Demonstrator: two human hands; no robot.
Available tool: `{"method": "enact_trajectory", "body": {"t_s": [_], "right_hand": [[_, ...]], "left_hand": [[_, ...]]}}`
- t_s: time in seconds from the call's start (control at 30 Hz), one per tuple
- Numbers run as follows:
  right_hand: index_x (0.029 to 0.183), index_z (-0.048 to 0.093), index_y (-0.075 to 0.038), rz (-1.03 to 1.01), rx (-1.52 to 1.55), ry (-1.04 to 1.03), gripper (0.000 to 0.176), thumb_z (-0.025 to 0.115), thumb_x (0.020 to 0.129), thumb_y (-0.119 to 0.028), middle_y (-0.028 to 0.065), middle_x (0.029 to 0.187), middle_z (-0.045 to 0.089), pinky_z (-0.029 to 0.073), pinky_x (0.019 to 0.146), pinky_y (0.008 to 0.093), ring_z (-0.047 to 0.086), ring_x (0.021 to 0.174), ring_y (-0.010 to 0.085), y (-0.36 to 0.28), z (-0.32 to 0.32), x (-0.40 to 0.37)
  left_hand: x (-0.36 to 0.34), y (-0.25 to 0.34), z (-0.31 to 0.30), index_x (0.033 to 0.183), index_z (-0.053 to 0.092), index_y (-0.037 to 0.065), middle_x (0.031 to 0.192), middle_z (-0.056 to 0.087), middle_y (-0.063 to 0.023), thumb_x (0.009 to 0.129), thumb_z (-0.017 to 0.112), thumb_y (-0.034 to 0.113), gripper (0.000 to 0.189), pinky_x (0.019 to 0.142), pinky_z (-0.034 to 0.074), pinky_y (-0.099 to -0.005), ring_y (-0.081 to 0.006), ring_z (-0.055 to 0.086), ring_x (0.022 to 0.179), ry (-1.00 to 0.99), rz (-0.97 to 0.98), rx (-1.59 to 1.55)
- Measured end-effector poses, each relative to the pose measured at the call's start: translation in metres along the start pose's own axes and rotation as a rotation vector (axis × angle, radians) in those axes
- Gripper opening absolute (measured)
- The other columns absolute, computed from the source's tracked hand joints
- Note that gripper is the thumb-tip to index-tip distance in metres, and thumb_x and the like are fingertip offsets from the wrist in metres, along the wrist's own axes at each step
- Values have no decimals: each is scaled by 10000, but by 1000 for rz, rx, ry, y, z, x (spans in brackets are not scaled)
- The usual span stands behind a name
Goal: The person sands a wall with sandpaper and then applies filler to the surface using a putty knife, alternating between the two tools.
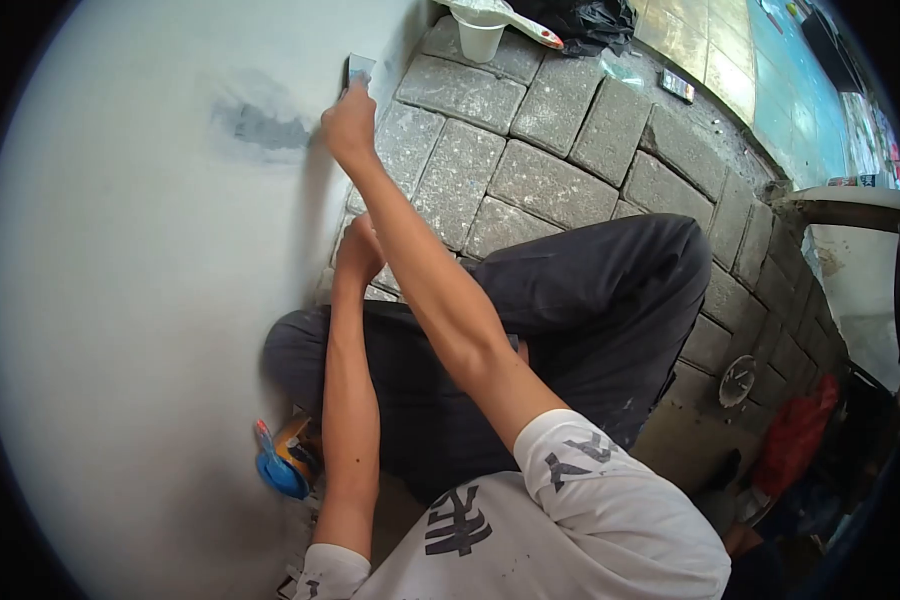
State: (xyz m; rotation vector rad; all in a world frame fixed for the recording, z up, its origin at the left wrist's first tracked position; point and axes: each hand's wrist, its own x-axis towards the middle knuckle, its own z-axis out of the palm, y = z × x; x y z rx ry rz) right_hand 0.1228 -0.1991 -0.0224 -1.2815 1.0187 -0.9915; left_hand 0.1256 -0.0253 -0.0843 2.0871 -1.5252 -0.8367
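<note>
My right hand point(350, 125) is closed around a small putty knife point(360, 70), whose flat metal blade points up beside the white wall point(150, 300). Lower down, my left hand point(360, 250) is near the base of the wall, partly behind my right forearm. Its fingers look curled, and what they hold, if anything, is hidden. A smeared grey patch point(265, 128) marks the wall to the left of my right hand.
Grey paving blocks point(550, 175) cover the ground. A white cup point(478, 40) with a white-handled tool across it stands at the top, beside a black plastic bag point(590, 25). A blue and orange object point(282, 470) lies by my left arm. A round lid point(737, 381) lies right.
</note>
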Motion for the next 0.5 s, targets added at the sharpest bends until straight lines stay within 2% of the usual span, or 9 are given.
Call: {"method": "enact_trajectory", "body": {"t_s": [0.07,0.13,0.17,0.3,0.33,0.4,0.43,0.47,0.5], "right_hand": [[1306,446,152,-71,10,117,392,428,939,15,404,923,639,515,791,536,640,911,540,1,10,4],[1425,240,234,-180,51,-5,647,392,805,134,515,1358,369,312,1177,473,384,1341,556,6,13,7],[1426,235,236,-18,232,-9,664,391,787,147,510,1394,330,202,1232,465,289,1390,569,6,8,9],[1426,231,238,-104,120,-67,669,401,786,147,515,1388,332,208,1230,456,300,1391,557,-3,7,18],[1381,312,213,-102,82,-10,563,411,838,101,483,1248,429,309,1103,480,411,1252,548,-1,6,23],[1291,475,163,-66,17,109,384,431,943,8,420,968,625,512,849,529,634,972,529,7,9,15],[1400,388,151,42,-12,-13,490,448,935,9,450,1134,580,462,1054,458,587,1108,539,-1,1,16],[1400,388,151,29,-5,-1,490,448,935,9,450,1134,580,462,1054,458,587,1108,539,-1,5,19],[1443,350,123,-165,-68,94,547,475,923,8,448,1194,556,424,1099,427,575,1141,539,0,12,15]], "left_hand": [[7,-21,10,1086,655,-33,1048,685,-300,875,684,307,401,797,528,-489,-474,644,1027,132,-4,-49],[16,-25,14,1090,658,-33,1052,689,-295,875,681,300,396,811,529,-483,-463,650,1034,108,-52,-28],[12,-26,15,1093,661,-32,1056,693,-290,875,678,293,391,825,530,-476,-451,655,1042,62,-111,0],[8,2,-2,1124,672,-21,1054,711,-267,873,679,299,406,864,533,-467,-425,668,1055,61,-66,-47],[6,8,0,1130,673,-20,1047,717,-257,873,682,304,414,871,533,-467,-423,669,1054,83,-46,-146],[0,-12,8,1136,676,-16,1059,718,-250,876,683,318,424,874,532,-468,-416,669,1057,13,-148,-42],[1,-27,13,1145,676,-9,1077,716,-246,876,685,328,431,879,529,-465,-417,665,1068,60,-118,-2],[8,-33,17,1154,676,-2,1094,714,-242,876,686,338,439,885,527,-463,-417,660,1079,109,-77,39],[17,-41,18,1154,676,-2,1094,714,-242,876,686,338,439,885,527,-463,-417,660,1079,113,-61,40]]}}
